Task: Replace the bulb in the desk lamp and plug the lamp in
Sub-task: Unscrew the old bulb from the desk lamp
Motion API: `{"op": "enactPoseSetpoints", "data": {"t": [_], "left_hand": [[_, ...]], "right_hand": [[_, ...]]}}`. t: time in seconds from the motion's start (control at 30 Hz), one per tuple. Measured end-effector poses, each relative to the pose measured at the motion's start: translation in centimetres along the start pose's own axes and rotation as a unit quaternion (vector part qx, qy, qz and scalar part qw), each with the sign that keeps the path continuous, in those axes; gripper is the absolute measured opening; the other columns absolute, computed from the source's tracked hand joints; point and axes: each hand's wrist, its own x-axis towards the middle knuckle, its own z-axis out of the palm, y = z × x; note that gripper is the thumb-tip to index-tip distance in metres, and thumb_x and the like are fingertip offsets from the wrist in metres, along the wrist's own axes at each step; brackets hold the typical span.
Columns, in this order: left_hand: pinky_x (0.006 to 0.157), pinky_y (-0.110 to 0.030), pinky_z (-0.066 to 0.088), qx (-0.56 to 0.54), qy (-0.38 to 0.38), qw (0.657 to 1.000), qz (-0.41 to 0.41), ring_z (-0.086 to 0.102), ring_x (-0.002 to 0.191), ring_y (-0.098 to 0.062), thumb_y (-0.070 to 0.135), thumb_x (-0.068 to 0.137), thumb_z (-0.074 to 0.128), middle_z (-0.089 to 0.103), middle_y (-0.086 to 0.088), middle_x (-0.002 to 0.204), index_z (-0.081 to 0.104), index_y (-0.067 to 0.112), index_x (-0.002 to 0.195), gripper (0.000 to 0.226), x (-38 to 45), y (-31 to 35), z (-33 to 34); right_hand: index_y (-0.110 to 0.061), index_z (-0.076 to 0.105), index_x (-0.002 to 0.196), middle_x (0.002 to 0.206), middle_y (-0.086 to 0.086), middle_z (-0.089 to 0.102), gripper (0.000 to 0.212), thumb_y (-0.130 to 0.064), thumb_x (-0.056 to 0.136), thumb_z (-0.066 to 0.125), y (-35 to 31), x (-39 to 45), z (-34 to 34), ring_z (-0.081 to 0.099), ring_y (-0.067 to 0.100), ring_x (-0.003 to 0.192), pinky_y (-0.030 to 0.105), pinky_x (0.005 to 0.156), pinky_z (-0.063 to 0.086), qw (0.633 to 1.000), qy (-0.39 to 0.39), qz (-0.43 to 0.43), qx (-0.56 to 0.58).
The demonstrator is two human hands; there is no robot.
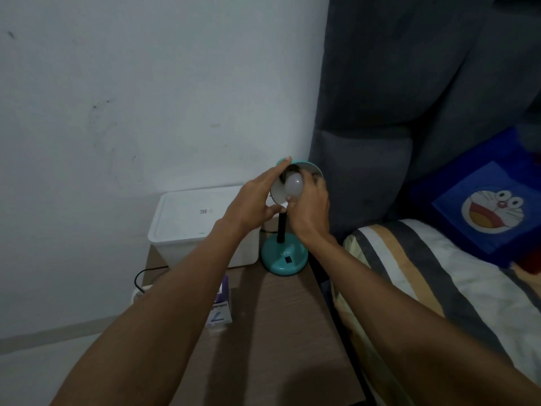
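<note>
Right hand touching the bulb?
Touching. Head view: right hand fingers wrap the white bulb inside the lamp shade; left hand steadies the shade.

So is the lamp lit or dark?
Dark. The bulb inside the lamp shade gives no glow, while the right hand grips it.
</note>
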Motion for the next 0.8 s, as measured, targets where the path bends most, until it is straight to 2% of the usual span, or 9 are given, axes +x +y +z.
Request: {"op": "enactPoseSetpoints", "data": {"t": [0.1,0.17,0.23,0.4,0.47,0.6,0.7,0.8], "left_hand": [[0.116,-0.04,0.047,0.003,0.0,1.0,0.002,0.048,0.146,-0.019,0.016,0.078,0.091,0.044,-0.002,0.162,0.027,0.022,0.164,0.108,0.0,0.0,0.0],[0.117,-0.039,0.046,0.001,0.0,1.0,0.005,0.048,0.146,-0.018,0.015,0.08,0.09,0.045,-0.003,0.162,0.028,0.021,0.164,0.105,0.0,0.1,-0.1],[0.117,-0.037,0.046,-0.001,0.002,1.0,0.008,0.048,0.145,-0.018,0.014,0.082,0.088,0.045,-0.003,0.161,0.028,0.02,0.164,0.102,-0.1,0.2,-0.1],[0.117,-0.025,0.042,-0.001,0.0,1.0,-0.001,0.047,0.142,-0.011,0.013,0.079,0.089,0.046,-0.002,0.16,0.028,0.019,0.164,0.104,-0.1,0.4,-0.2],[0.117,-0.03,0.043,-0.001,0.0,1.0,-0.003,0.048,0.143,-0.014,0.013,0.078,0.09,0.047,-0.003,0.16,0.028,0.02,0.164,0.106,-0.1,0.3,-0.2],[0.117,-0.039,0.046,-0.004,-0.003,1.0,-0.005,0.049,0.145,-0.019,0.014,0.077,0.091,0.045,-0.002,0.162,0.028,0.023,0.164,0.108,-0.1,0.3,-0.1],[0.116,-0.039,0.046,-0.004,-0.001,1.0,-0.006,0.049,0.144,-0.019,0.012,0.079,0.09,0.046,-0.003,0.161,0.028,0.022,0.164,0.106,-0.1,0.4,0.0],[0.117,-0.036,0.046,-0.004,-0.002,1.0,-0.006,0.05,0.144,-0.019,0.011,0.079,0.09,0.047,-0.004,0.16,0.029,0.022,0.164,0.106,-0.2,0.4,0.0]], "right_hand": [[-0.024,0.05,0.143,0.136,0.015,0.047,0.058,-0.003,0.091,0.064,-0.1,-0.2,-0.1,0.057,0.032,0.117,0.041,0.099,0.053,1.0,-0.015,-0.019,0.001],[-0.024,0.055,0.138,0.136,0.013,0.043,0.057,-0.004,0.087,0.068,0.2,-0.2,0.0,0.053,0.032,0.119,0.042,0.101,0.051,0.999,-0.022,-0.045,-0.005],[-0.024,0.058,0.136,0.137,0.013,0.039,0.057,-0.007,0.083,0.07,0.3,-0.2,0.1,0.048,0.031,0.122,0.04,0.102,0.049,0.999,-0.026,-0.03,0.004],[-0.019,0.044,0.147,0.143,0.015,0.042,0.068,-0.003,0.086,0.069,-0.1,-0.1,0.1,0.046,0.031,0.13,0.041,0.105,0.047,1.0,-0.017,-0.006,0.009],[-0.018,0.046,0.146,0.141,0.015,0.045,0.063,-0.004,0.088,0.067,-0.2,-0.2,-0.2,0.052,0.031,0.125,0.037,0.102,0.048,1.0,-0.008,-0.001,0.003],[-0.026,0.053,0.139,0.132,0.015,0.048,0.056,-0.002,0.089,0.059,-0.6,-0.2,-0.6,0.058,0.032,0.113,0.035,0.094,0.05,1.0,-0.01,0.018,0.021],[-0.027,0.056,0.135,0.131,0.013,0.046,0.056,-0.008,0.084,0.067,-0.9,0.2,-0.5,0.055,0.03,0.116,0.032,0.097,0.047,0.998,-0.014,0.047,0.039],[-0.026,0.058,0.133,0.131,0.014,0.049,0.048,-0.017,0.087,0.07,-0.9,0.2,-0.3,0.054,0.03,0.119,0.032,0.096,0.045,0.998,-0.007,0.046,0.04]]}}
